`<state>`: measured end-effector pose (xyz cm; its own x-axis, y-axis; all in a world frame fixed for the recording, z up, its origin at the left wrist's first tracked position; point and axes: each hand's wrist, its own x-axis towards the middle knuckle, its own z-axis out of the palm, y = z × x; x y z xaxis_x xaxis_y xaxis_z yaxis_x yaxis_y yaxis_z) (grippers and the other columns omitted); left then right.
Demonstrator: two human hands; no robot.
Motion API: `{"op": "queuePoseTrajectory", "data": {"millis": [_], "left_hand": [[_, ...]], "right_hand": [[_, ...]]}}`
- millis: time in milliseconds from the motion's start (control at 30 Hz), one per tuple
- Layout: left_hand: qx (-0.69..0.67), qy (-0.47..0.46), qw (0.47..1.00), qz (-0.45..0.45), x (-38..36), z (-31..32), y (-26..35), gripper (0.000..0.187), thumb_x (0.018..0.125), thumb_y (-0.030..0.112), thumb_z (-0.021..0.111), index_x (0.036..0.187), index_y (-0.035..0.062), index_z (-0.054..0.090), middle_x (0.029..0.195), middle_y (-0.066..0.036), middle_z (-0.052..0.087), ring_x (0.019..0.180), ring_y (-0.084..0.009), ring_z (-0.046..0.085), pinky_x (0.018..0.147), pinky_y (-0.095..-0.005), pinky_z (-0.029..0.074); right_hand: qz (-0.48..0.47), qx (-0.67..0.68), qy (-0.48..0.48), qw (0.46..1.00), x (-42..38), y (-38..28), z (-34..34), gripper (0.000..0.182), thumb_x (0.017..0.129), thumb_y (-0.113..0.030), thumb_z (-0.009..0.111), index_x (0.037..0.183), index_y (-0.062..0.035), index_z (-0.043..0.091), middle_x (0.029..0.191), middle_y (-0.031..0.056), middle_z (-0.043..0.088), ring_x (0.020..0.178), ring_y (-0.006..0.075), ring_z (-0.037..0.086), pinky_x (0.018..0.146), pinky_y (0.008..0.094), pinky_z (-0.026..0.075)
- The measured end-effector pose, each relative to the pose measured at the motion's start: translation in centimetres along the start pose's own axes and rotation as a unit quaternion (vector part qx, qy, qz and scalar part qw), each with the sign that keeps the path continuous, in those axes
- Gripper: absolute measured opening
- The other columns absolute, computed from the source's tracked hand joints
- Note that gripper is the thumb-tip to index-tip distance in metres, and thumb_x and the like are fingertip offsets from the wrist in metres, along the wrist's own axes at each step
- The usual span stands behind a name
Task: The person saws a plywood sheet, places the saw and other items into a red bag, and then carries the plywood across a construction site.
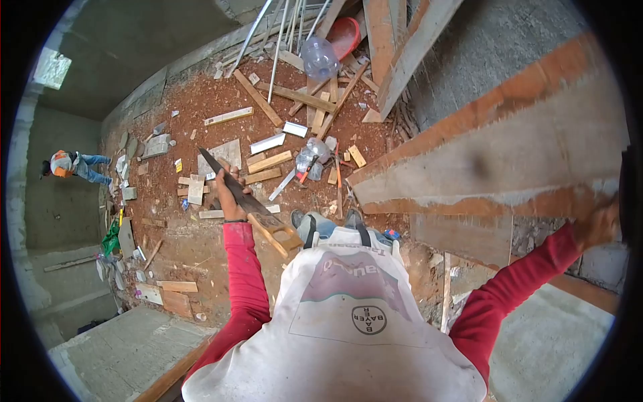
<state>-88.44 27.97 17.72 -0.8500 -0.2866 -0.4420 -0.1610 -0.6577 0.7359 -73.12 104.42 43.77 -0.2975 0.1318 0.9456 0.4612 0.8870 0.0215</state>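
My left hand (231, 193) is closed around the blade of a handsaw (251, 206). The saw's wooden handle points back toward my body, and its narrow tip points away over the ground. Far to the right, my right hand (595, 222) reaches to the end of a long cement-stained wooden board (495, 157). Shadow and the dark border of the view hide most of its fingers.
Wood offcuts (270, 161) litter the red soil, with a clear plastic jug (319, 59) and red basin (344, 37) beyond. A hammer (303, 177) lies ahead of my feet. Another person (75, 166) is at far left. A concrete slab (127, 348) spans the lower left.
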Motion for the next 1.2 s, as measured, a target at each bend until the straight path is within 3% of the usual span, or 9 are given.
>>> {"op": "queuePoseTrajectory", "data": {"millis": [67,133,233,400,600,700,833,1133,1200], "left_hand": [[0.003,0.012,1.000,0.011,-0.7,-0.4,-1.1,0.030,0.093,0.042,0.060,0.113,0.0204,0.056,0.100,0.005,0.059,0.071,-0.0074,0.055,0.048,-0.0232,0.043],[-0.020,0.045,0.999,0.019,-1.8,-1.4,-1.4,0.031,0.093,0.043,0.061,0.113,0.0206,0.056,0.100,0.005,0.059,0.071,-0.0073,0.055,0.048,-0.0230,0.043],[-0.053,0.103,0.993,0.032,-4.1,-5.6,-1.4,0.031,0.092,0.044,0.061,0.112,0.0215,0.055,0.102,0.005,0.060,0.071,-0.0073,0.054,0.048,-0.0227,0.041],[-0.113,0.254,0.956,0.091,-8.9,-12.4,-2.0,0.025,0.091,0.044,0.058,0.105,0.0245,0.053,0.096,0.006,0.059,0.067,-0.0074,0.053,0.048,-0.0237,0.039],[-0.155,0.353,0.910,0.153,-14.3,-15.2,-2.1,0.028,0.091,0.047,0.058,0.109,0.0254,0.052,0.098,0.005,0.058,0.068,-0.0090,0.051,0.048,-0.0238,0.038],[-0.154,0.400,0.887,0.174,-16.4,-15.6,-1.9,0.032,0.091,0.047,0.058,0.112,0.0242,0.052,0.101,0.004,0.058,0.068,-0.0095,0.050,0.048,-0.0236,0.039],[-0.167,0.413,0.876,0.186,-17.9,-17.1,-3.1,0.037,0.091,0.048,0.059,0.116,0.0228,0.051,0.103,0.002,0.058,0.072,-0.0097,0.052,0.049,-0.0243,0.041],[-0.140,0.413,0.888,0.145,-15.7,-13.9,-2.8,0.038,0.089,0.049,0.062,0.115,0.0230,0.052,0.103,0.004,0.058,0.067,-0.0086,0.053,0.049,-0.0248,0.041],[-0.141,0.419,0.886,0.138,-15.1,-12.4,-2.5,0.033,0.089,0.047,0.062,0.109,0.0227,0.052,0.099,0.004,0.059,0.067,-0.0087,0.053,0.048,-0.0252,0.041]], "right_hand": [[0.083,0.146,-0.011,0.986,5.6,-3.8,2.9,0.038,0.093,-0.024,0.063,0.127,-0.0085,0.064,0.115,0.0148,0.069,0.096,0.0287,0.070,0.079,0.0345,0.056],[0.252,0.073,0.066,0.963,10.9,-15.4,2.7,0.063,0.089,-0.048,0.066,0.067,0.0113,0.061,0.060,0.0214,0.060,0.050,0.0268,0.054,0.044,0.0399,0.043],[0.336,0.231,0.049,0.912,14.5,-20.0,6.2,0.067,0.092,-0.048,0.061,0.062,0.0116,0.055,0.059,0.0242,0.057,0.049,0.0307,0.051,0.044,0.0434,0.041],[0.150,0.226,0.173,0.947,17.0,-18.6,22.6,0.050,0.090,-0.046,0.065,0.077,0.0022,0.065,0.067,0.0239,0.060,0.055,0.0297,0.056,0.051,0.0437,0.045],[0.180,0.049,-0.186,0.965,8.9,-10.4,57.9,0.044,0.076,-0.046,0.075,0.105,-0.0133,0.076,0.103,0.0121,0.073,0.081,0.0283,0.072,0.071,0.0386,0.058],[0.305,0.225,-0.165,0.910,7.3,-12.5,58.0,0.058,0.071,-0.048,0.077,0.107,-0.0032,0.072,0.103,0.0169,0.072,0.091,0.0323,0.070,0.079,0.0401,0.057],[0.145,0.066,-0.247,0.956,10.4,-9.9,61.6,0.080,0.071,-0.071,0.065,0.121,-0.0076,0.068,0.117,0.0179,0.068,0.110,0.0374,0.063,0.098,0.0477,0.046],[0.141,0.021,-0.342,0.929,6.8,-7.2,62.2,0.068,0.074,-0.062,0.068,0.105,-0.0021,0.073,0.106,0.0221,0.070,0.100,0.0384,0.067,0.087,0.0470,0.052],[0.227,0.208,-0.267,0.913,1.3,-12.5,52.7,0.062,0.074,-0.054,0.074,0.098,0.0030,0.073,0.102,0.0257,0.070,0.096,0.0373,0.068,0.080,0.0449,0.055]]}}
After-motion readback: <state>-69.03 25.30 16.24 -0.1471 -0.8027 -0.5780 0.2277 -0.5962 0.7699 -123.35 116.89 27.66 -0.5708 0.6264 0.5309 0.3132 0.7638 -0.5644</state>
